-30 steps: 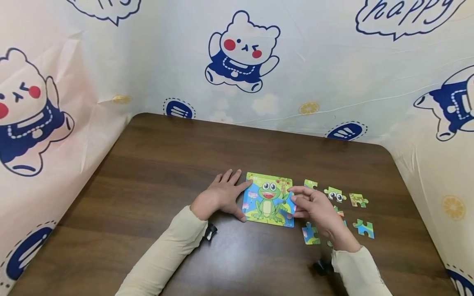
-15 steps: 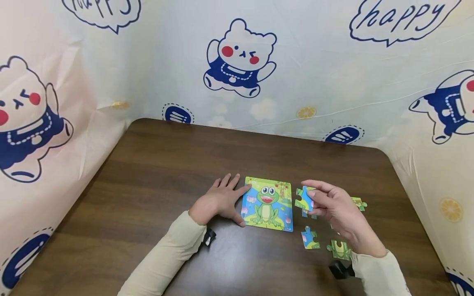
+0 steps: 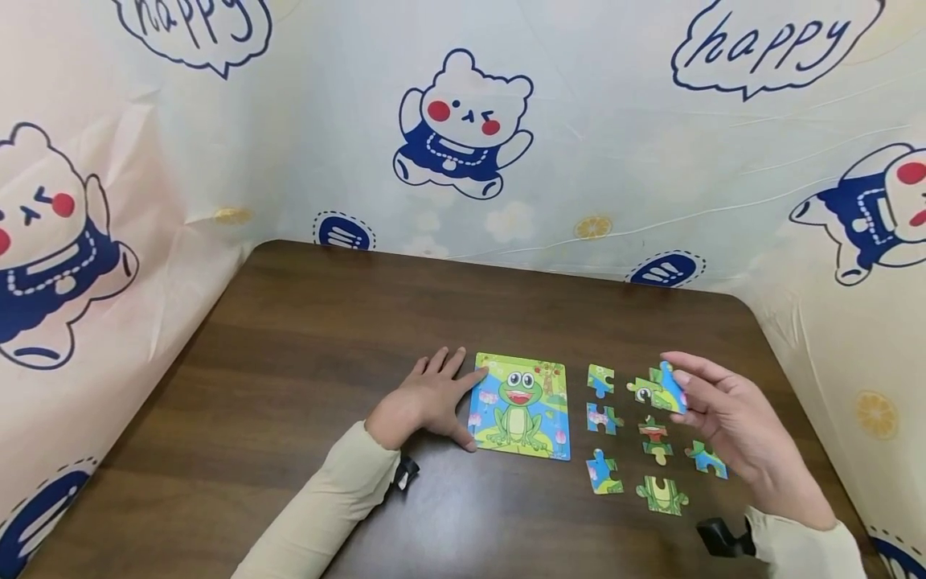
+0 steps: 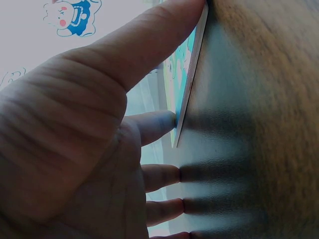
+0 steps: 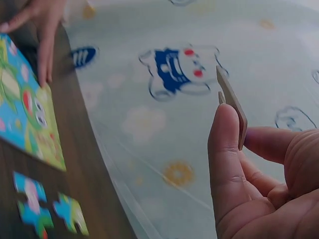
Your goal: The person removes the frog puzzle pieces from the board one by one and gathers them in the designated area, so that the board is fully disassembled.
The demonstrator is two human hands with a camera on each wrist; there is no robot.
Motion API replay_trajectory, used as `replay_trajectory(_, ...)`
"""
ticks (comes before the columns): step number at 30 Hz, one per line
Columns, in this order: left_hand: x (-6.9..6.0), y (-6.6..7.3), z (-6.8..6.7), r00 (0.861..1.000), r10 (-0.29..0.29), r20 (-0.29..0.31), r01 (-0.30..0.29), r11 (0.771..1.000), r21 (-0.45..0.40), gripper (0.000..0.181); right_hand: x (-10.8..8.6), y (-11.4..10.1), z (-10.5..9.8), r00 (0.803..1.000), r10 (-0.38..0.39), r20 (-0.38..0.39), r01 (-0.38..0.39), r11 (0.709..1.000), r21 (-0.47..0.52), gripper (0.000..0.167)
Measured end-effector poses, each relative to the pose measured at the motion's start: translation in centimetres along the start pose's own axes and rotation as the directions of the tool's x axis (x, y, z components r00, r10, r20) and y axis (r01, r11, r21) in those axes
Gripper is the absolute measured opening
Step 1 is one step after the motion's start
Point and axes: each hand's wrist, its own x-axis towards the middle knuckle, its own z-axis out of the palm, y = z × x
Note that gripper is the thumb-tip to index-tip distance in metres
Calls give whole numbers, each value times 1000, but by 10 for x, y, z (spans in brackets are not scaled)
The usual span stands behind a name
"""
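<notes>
My left hand (image 3: 423, 402) lies spread beside a square frog picture board (image 3: 519, 414), its index fingertip and thumb touching the left edge. In the left wrist view, the board (image 4: 185, 84) stands out as a thin slab by the fingers. Between thumb and fingers, my right hand (image 3: 741, 438) pinches a blue and green jigsaw piece (image 3: 673, 389). That piece (image 5: 233, 107) appears nearly edge-on in the right wrist view. Below it, partly covered, is a piece with a printed eye (image 3: 642, 392).
Several loose jigsaw pieces lie right of the board, among them a frog-body piece (image 3: 661, 494), a red-mouth piece (image 3: 654, 441) and a blue-green one (image 3: 707, 458) under the right hand. A patterned cloth (image 3: 615, 145) surrounds the brown table (image 3: 347, 314).
My right hand has carried the pinched jigsaw piece away from the board's right edge, rightward over the loose pieces. My left hand has kept its place at the board.
</notes>
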Motion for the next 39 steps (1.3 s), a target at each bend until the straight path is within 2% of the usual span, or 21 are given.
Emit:
replay_trajectory(7, 2, 0, 1, 1000, 7, -10, -7, 1000, -3, 114, -21, 1, -46, 998, -69, -2, 69, 988, 136, 41)
replay_trajectory(12, 1, -1, 2, 1000, 5, -10, -5, 1000, -10, 114, -34, 1, -66, 996, -89, -22, 92, 979, 184, 44)
replay_trajectory(20, 3, -3, 3, 1000, 5, -13, -6, 1000, -11, 115, -43, -1, -78, 994, -88, -65, 98, 978, 184, 43)
replay_trajectory(31, 1, 0, 0, 1000, 17, -21, -17, 1000, -21, 115, -53, 7, -93, 996, -89, -29, 93, 978, 185, 47)
replay_trajectory(39, 1, -4, 0, 999, 25, -39, -25, 999, -19, 116, -63, 19, -102, 998, -64, -24, 68, 978, 197, 46)
